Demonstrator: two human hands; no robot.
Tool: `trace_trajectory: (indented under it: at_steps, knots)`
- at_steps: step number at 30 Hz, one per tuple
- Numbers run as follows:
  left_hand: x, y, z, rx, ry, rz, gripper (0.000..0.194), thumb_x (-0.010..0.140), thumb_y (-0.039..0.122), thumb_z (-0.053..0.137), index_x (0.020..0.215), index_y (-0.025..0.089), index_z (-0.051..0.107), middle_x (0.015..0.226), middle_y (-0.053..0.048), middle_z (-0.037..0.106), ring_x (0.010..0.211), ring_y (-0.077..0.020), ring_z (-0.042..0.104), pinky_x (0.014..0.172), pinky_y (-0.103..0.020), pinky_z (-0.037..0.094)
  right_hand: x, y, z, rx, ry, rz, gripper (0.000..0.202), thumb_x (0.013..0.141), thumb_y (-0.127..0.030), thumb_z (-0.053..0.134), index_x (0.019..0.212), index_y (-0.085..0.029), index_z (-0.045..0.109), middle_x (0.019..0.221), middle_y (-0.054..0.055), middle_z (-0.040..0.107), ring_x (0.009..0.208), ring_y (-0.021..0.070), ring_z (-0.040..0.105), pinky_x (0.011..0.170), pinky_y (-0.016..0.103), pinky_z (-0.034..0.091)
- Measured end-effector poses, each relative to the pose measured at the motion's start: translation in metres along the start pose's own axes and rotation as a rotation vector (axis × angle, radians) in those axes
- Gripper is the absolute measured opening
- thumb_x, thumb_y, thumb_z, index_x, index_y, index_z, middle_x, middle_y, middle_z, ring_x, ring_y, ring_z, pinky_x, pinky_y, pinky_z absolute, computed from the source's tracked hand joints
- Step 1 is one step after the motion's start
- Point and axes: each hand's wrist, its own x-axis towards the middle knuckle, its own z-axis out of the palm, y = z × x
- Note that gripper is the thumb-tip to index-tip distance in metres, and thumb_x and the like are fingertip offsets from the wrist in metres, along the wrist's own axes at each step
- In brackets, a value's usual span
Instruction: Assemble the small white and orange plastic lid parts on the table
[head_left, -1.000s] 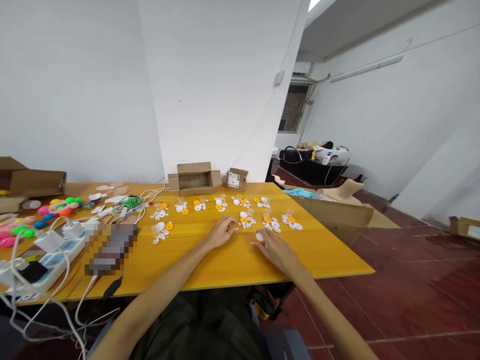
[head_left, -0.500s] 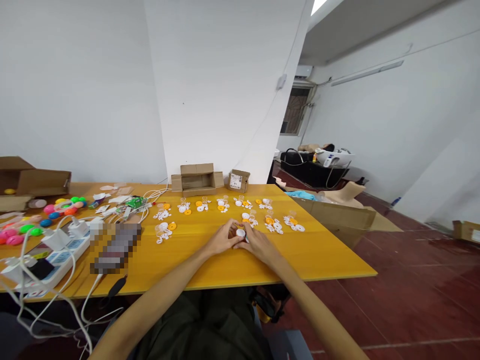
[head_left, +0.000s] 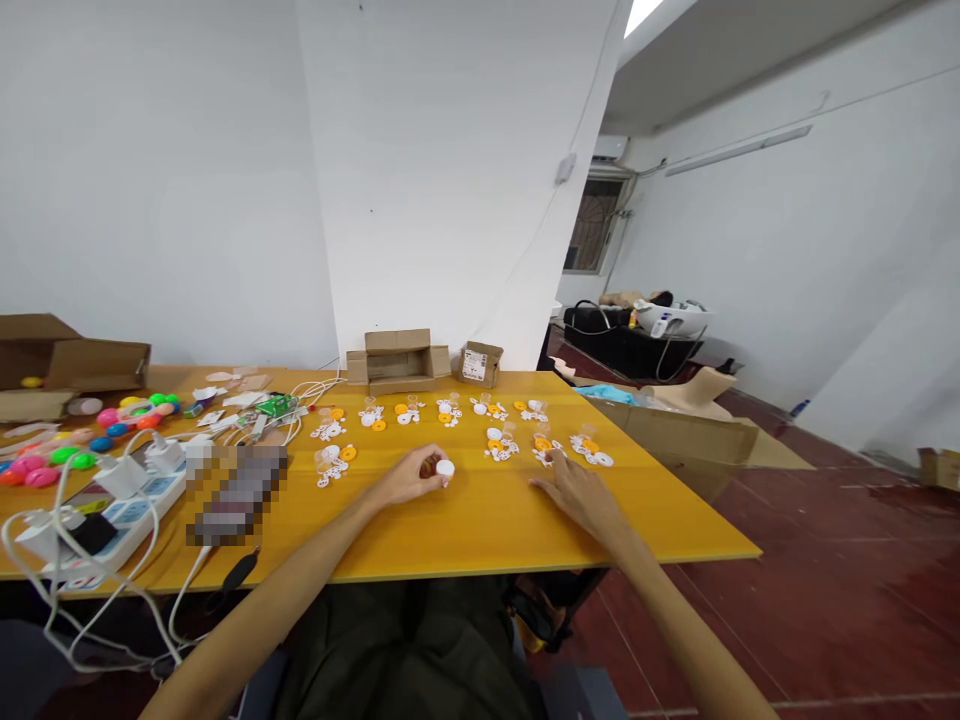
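Note:
My left hand (head_left: 414,474) is closed around a small round white piece (head_left: 445,468), just above the middle of the table (head_left: 465,530). To the right, my right hand (head_left: 574,488) has its fingers apart, with the fingertips at a pile of small white and orange parts (head_left: 543,446). Another such pile (head_left: 498,444) lies between the hands, further back. One more pile (head_left: 591,450) sits to the right of my right fingertips. Several similar piles, some with clear cups, form a row behind, and one (head_left: 331,462) is left of my left hand.
An open cardboard box (head_left: 400,372) and a smaller one (head_left: 481,364) stand at the back edge. On the left are a power strip (head_left: 131,520) with white cables, a pixelated dark object (head_left: 238,496), a green circuit board (head_left: 276,405) and colourful balls (head_left: 112,430).
My hands have come apart. The left moved left with the white piece, and the right moved right to a pile of parts, its fingers now spread.

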Motion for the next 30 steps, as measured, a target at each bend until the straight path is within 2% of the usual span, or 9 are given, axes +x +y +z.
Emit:
trace_trajectory:
  at_steps: [4, 7, 9, 12, 15, 17, 20, 24, 30]
  knots:
    - [-0.004, 0.0, -0.007, -0.085, 0.016, -0.028, 0.032, 0.076, 0.043, 0.077, 0.089, 0.019, 0.061, 0.078, -0.001, 0.069, 0.07, -0.0148, 0.063, 0.069, -0.027, 0.048, 0.001, 0.008, -0.004, -0.02, 0.111, -0.05, 0.053, 0.095, -0.056, 0.048, 0.132, -0.019, 0.055, 0.117, 0.021, 0.071, 0.105, 0.0342, 0.068, 0.089, 0.045, 0.052]
    - [-0.003, 0.001, -0.007, -0.183, 0.045, -0.042, 0.039, 0.072, 0.049, 0.08, 0.087, 0.019, 0.06, 0.08, -0.003, 0.071, 0.073, -0.0162, 0.065, 0.072, -0.029, 0.049, 0.008, -0.007, -0.017, 0.069, 0.164, -0.072, 0.054, 0.095, -0.056, 0.05, 0.133, -0.018, 0.054, 0.116, 0.02, 0.07, 0.11, 0.035, 0.065, 0.095, 0.048, 0.049]
    - [-0.002, 0.002, -0.006, -0.234, 0.072, -0.045, 0.043, 0.07, 0.052, 0.082, 0.088, 0.019, 0.061, 0.082, -0.004, 0.073, 0.077, -0.0175, 0.067, 0.076, -0.031, 0.049, 0.016, -0.034, -0.024, 0.221, 0.145, -0.075, 0.049, 0.095, -0.053, 0.051, 0.131, -0.02, 0.054, 0.121, 0.019, 0.068, 0.114, 0.0331, 0.063, 0.097, 0.047, 0.049]
    - [0.001, 0.002, -0.006, -0.297, 0.123, -0.049, 0.048, 0.067, 0.055, 0.083, 0.091, 0.019, 0.063, 0.088, -0.006, 0.074, 0.085, -0.02, 0.068, 0.083, -0.033, 0.05, 0.033, -0.09, -0.025, 0.568, 0.008, -0.1, 0.046, 0.092, -0.05, 0.058, 0.13, -0.023, 0.054, 0.124, 0.014, 0.067, 0.11, 0.0274, 0.065, 0.094, 0.043, 0.052]
    - [0.002, -0.001, -0.01, -0.329, 0.208, -0.054, 0.049, 0.063, 0.053, 0.087, 0.092, 0.019, 0.066, 0.093, -0.007, 0.074, 0.09, -0.021, 0.068, 0.087, -0.034, 0.051, 0.055, -0.138, -0.015, 0.96, -0.156, -0.066, 0.031, 0.09, -0.044, 0.06, 0.112, -0.023, 0.06, 0.104, 0.007, 0.071, 0.092, 0.022, 0.068, 0.083, 0.038, 0.055]
    - [0.001, -0.003, -0.014, -0.339, 0.277, -0.064, 0.047, 0.063, 0.051, 0.086, 0.092, 0.019, 0.068, 0.095, -0.006, 0.074, 0.092, -0.0211, 0.068, 0.088, -0.034, 0.052, 0.069, -0.155, -0.008, 1.148, -0.174, -0.014, 0.026, 0.088, -0.046, 0.061, 0.098, -0.022, 0.061, 0.095, 0.004, 0.071, 0.084, 0.0201, 0.067, 0.079, 0.036, 0.056]
    - [0.0, -0.006, -0.021, -0.347, 0.338, -0.09, 0.042, 0.067, 0.05, 0.083, 0.091, 0.019, 0.069, 0.092, -0.005, 0.073, 0.09, -0.0204, 0.068, 0.087, -0.034, 0.052, 0.085, -0.16, -0.004, 1.313, -0.18, 0.052, 0.032, 0.08, -0.052, 0.067, 0.089, -0.022, 0.061, 0.085, 0.002, 0.069, 0.078, 0.0189, 0.065, 0.069, 0.032, 0.055]
    - [0.001, -0.008, -0.025, -0.32, 0.339, -0.102, 0.041, 0.07, 0.049, 0.081, 0.095, 0.018, 0.07, 0.087, -0.004, 0.071, 0.081, -0.0177, 0.065, 0.081, -0.032, 0.052, 0.101, -0.156, -0.003, 1.425, -0.236, 0.101, 0.042, 0.072, -0.06, 0.072, 0.085, -0.022, 0.062, 0.081, 0.001, 0.064, 0.068, 0.0163, 0.061, 0.055, 0.028, 0.052]
    - [0.003, -0.016, -0.032, -0.293, 0.318, -0.11, 0.047, 0.071, 0.05, 0.081, 0.104, 0.021, 0.067, 0.082, -0.001, 0.069, 0.076, -0.0167, 0.065, 0.075, -0.03, 0.051, 0.112, -0.164, 0.007, 1.532, -0.297, 0.119, 0.044, 0.068, -0.06, 0.076, 0.081, -0.021, 0.061, 0.07, -0.003, 0.062, 0.054, 0.0123, 0.06, 0.053, 0.027, 0.054]
